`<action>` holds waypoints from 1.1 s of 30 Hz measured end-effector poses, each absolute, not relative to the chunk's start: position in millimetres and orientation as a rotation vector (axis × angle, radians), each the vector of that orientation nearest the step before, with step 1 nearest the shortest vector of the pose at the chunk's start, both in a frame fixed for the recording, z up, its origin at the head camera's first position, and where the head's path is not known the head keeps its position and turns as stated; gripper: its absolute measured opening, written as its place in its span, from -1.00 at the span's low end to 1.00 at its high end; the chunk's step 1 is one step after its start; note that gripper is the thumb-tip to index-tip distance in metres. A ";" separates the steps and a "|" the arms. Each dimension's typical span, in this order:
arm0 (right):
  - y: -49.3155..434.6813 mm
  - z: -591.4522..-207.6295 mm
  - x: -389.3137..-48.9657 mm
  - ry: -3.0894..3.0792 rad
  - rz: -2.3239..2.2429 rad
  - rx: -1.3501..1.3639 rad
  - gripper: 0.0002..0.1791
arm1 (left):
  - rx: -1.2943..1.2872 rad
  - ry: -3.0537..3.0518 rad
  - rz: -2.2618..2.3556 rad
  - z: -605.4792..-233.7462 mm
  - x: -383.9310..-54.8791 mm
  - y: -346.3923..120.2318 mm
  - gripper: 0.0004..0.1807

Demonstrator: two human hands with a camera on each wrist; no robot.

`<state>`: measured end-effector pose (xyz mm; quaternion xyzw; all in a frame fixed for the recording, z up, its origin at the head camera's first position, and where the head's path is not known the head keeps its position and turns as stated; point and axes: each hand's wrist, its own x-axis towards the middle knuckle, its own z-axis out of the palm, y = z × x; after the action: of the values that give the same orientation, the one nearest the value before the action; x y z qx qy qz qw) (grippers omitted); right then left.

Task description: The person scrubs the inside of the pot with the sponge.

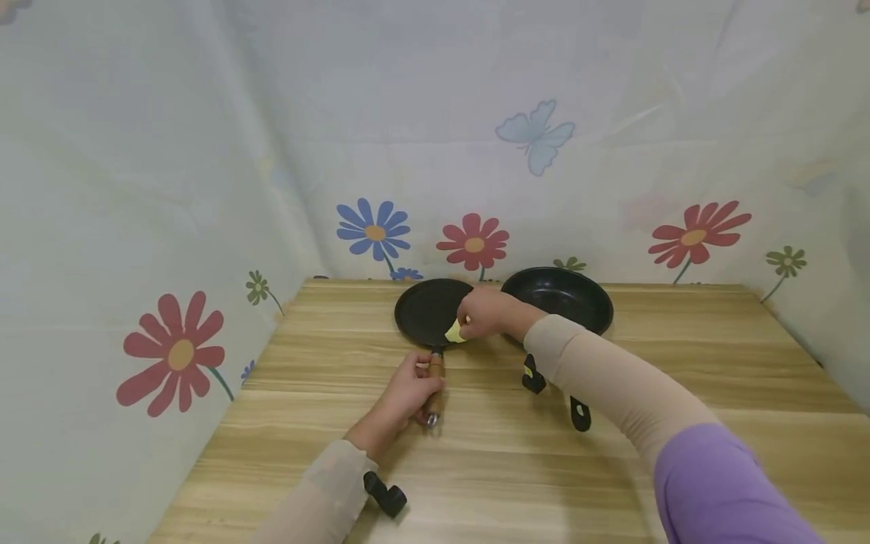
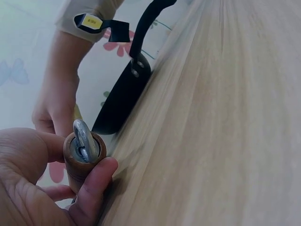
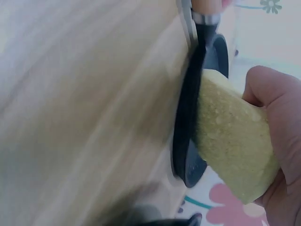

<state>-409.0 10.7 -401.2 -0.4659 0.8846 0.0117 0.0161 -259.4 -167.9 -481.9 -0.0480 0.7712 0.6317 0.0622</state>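
Observation:
A flat black pan (image 1: 423, 311) with a low rim lies toward the back of the table. My left hand (image 1: 406, 391) grips its wooden handle (image 1: 436, 369), thumb on one side and fingers on the other. In the left wrist view a metal hanging ring (image 2: 84, 141) pokes out of the handle's end. Reaching across from the right, my right hand (image 1: 491, 311) pinches a yellow sponge (image 3: 235, 136) between thumb and fingers. The sponge's lower edge is at the pan's cooking surface, on the side near the handle.
A deeper black frying pan (image 1: 552, 289) stands to the right, partly behind my right forearm, its black handle (image 1: 580, 414) pointing toward me. The wood-grain table (image 1: 326, 393) backs onto a flowered cloth (image 1: 421, 136). A black wrist mount (image 1: 385, 495) hangs at my left cuff.

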 end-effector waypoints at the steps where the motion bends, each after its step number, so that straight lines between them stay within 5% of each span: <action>1: 8.7 -402.8 -407.6 2.754 0.021 -1.477 -0.81 | -0.153 2.332 1.909 -482.3 -259.5 -168.7 -0.46; 23: -37.2 -442.8 -408.5 2.951 -0.109 -1.603 -0.71 | -0.149 2.333 1.911 -486.6 -262.9 -173.1 -0.49; 33: -21.3 -434.8 -414.1 2.838 0.047 -1.802 -0.73 | -0.159 2.334 1.911 -486.5 -264.7 -171.0 -0.47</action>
<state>-414.1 -21.3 -434.8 -0.5327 0.8390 0.0140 -0.1099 -264.7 -171.0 -486.5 -0.0525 0.7712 0.6315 0.0603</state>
